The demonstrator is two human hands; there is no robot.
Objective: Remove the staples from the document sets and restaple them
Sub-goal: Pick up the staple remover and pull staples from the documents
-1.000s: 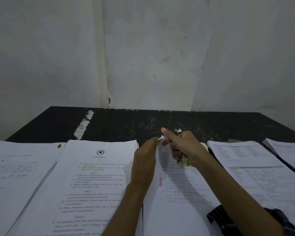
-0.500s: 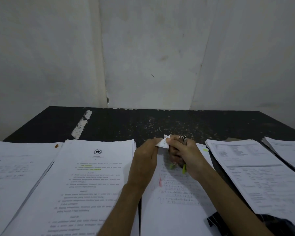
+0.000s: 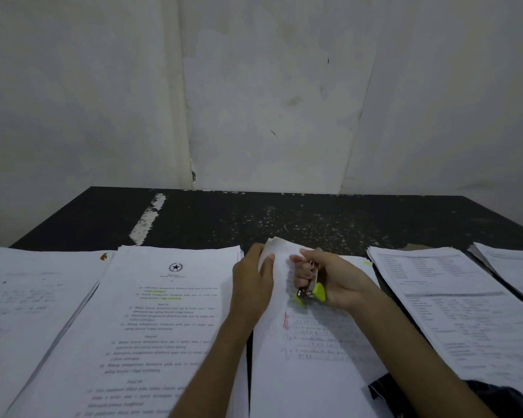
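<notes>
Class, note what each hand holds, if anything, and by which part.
Left hand pinches the middle document set by its top left corner; right hand grips the green stapler round its body.

The stapler point(image 3: 317, 292) is lime green and silver. The black table point(image 3: 314, 212) is pale-flecked, with a white streak point(image 3: 148, 220) far left. The white middle document point(image 3: 314, 381) carries red pen marks.
</notes>
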